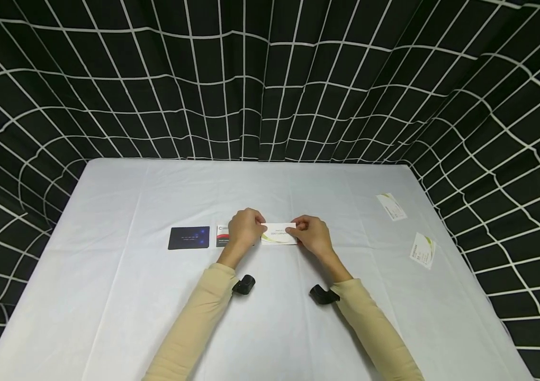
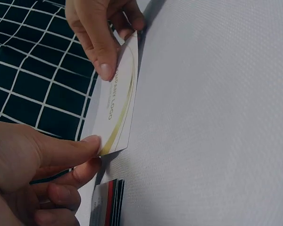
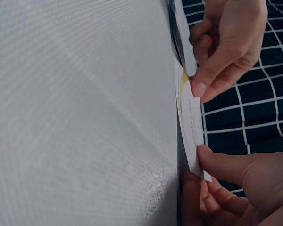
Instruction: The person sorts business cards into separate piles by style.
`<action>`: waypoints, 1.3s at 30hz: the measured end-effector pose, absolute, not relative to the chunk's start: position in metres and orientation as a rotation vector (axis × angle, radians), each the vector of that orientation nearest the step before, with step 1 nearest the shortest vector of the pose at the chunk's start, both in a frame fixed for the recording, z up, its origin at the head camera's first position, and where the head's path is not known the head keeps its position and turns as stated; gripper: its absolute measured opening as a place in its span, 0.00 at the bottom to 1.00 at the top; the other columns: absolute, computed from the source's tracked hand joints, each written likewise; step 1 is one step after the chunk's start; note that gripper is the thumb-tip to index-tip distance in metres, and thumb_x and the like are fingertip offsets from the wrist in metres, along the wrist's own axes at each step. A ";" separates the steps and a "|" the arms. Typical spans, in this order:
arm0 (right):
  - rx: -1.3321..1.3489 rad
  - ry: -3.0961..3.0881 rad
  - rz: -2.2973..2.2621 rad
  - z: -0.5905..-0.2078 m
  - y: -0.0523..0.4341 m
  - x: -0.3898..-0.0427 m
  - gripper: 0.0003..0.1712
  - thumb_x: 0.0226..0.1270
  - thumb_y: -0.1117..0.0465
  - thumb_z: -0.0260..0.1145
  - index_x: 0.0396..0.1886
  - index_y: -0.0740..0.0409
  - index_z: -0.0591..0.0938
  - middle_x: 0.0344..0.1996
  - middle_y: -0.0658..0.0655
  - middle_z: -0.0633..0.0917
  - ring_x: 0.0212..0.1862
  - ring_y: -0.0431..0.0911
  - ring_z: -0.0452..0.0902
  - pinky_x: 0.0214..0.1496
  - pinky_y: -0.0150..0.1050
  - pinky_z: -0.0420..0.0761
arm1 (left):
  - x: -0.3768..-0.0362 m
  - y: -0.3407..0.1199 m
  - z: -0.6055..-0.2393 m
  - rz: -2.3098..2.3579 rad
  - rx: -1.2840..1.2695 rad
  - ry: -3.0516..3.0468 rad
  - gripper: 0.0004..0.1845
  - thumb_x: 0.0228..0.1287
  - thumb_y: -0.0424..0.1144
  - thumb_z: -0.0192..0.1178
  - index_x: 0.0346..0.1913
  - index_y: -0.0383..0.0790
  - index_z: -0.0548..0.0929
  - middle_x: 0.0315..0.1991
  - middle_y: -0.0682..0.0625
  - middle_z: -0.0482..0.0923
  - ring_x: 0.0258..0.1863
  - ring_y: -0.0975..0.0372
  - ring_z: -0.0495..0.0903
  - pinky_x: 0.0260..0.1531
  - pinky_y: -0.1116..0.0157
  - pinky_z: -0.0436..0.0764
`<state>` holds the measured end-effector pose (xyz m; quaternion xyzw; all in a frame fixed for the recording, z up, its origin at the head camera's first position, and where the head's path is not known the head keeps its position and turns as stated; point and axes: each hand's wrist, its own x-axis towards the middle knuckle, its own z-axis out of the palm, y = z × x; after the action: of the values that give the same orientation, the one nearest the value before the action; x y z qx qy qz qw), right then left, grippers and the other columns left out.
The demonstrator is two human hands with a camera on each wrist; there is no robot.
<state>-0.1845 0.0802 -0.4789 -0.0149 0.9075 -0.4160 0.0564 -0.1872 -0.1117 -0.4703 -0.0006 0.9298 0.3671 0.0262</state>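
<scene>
Both hands pinch a white business card [image 1: 278, 233] with a gold-green curve and "COMPANY LOGO" lettering. My left hand [image 1: 246, 228] grips its left end between thumb and forefinger. At the right end, my right hand [image 1: 314, 234] holds it with the thumb on top and fingers beneath. In the left wrist view the card [image 2: 120, 101] shows thin layered edges, like a small stack. A stack of grey, red and black cards [image 2: 106, 202] lies just under the left hand, partly hidden by it in the head view.
Left of the hands lies a dark blue card [image 1: 189, 237]. Two white cards lie tilted on the right side of the white-covered table [image 1: 155, 312]: one farther back [image 1: 391, 206], one nearer [image 1: 423, 250]. A black gridded curtain [image 1: 260, 79] surrounds the table's back and sides.
</scene>
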 end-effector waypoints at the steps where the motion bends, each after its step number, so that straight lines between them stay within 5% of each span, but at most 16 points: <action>1: -0.037 2.779 -1.223 -0.479 0.080 -0.184 0.17 0.59 0.59 0.74 0.43 0.67 0.85 0.25 0.56 0.84 0.18 0.40 0.73 0.20 0.30 0.73 | -0.187 -0.111 -0.470 1.113 0.008 2.889 0.05 0.53 0.34 0.72 0.34 0.38 0.89 0.25 0.50 0.83 0.23 0.60 0.79 0.27 0.62 0.75; 13: -0.049 2.936 -0.997 -0.480 0.077 -0.182 0.19 0.56 0.55 0.76 0.42 0.63 0.87 0.28 0.55 0.85 0.22 0.43 0.72 0.23 0.33 0.68 | -0.183 -0.102 -0.471 0.941 0.051 3.008 0.04 0.52 0.32 0.73 0.32 0.38 0.89 0.33 0.45 0.87 0.34 0.50 0.85 0.36 0.53 0.80; 39: -0.081 2.926 -1.057 -0.480 0.077 -0.180 0.14 0.55 0.59 0.77 0.36 0.64 0.84 0.23 0.54 0.80 0.20 0.41 0.67 0.21 0.32 0.66 | -0.174 -0.088 -0.474 0.719 0.171 3.147 0.06 0.52 0.27 0.71 0.34 0.32 0.86 0.29 0.43 0.80 0.27 0.50 0.84 0.27 0.56 0.82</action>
<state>-0.1803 0.0766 -0.4795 -0.0260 0.9401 -0.3396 0.0149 -0.1744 -0.0885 -0.4738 0.0528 0.9725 0.2222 -0.0455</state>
